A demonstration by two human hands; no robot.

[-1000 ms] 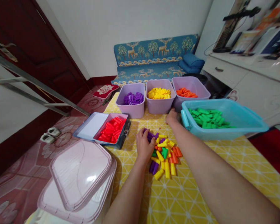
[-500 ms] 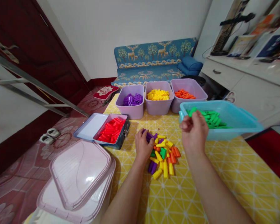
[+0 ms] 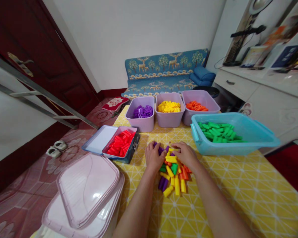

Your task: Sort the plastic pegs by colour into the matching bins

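Note:
A mixed pile of small yellow, purple, orange and green pieces (image 3: 176, 181) lies on the yellow patterned tablecloth. My left hand (image 3: 154, 157) rests at the pile's left edge, its fingers curled over purple pieces. At the pile's upper right, my right hand (image 3: 186, 154) touches yellow pieces with fingers bent; its fingertips partly hide what is under them. Behind the pile stand lilac bins with purple pieces (image 3: 143, 111), yellow pieces (image 3: 169, 106) and orange pieces (image 3: 196, 106). Green pieces (image 3: 220, 132) fill part of a turquoise tub (image 3: 250, 145). Red pieces (image 3: 120, 143) sit in an open tin box.
Stacked translucent lids (image 3: 89, 188) lie at the front left, beside the open tin's lid (image 3: 99, 138). A blue patterned sofa (image 3: 161, 71) is behind the table (image 3: 228, 185), a white cabinet (image 3: 275, 96) at the right and a metal ladder (image 3: 47, 99) at the left.
My right hand has come down and left from the turquoise tub's edge to the pile. My left hand stays at the pile's left side. The view has shifted slightly.

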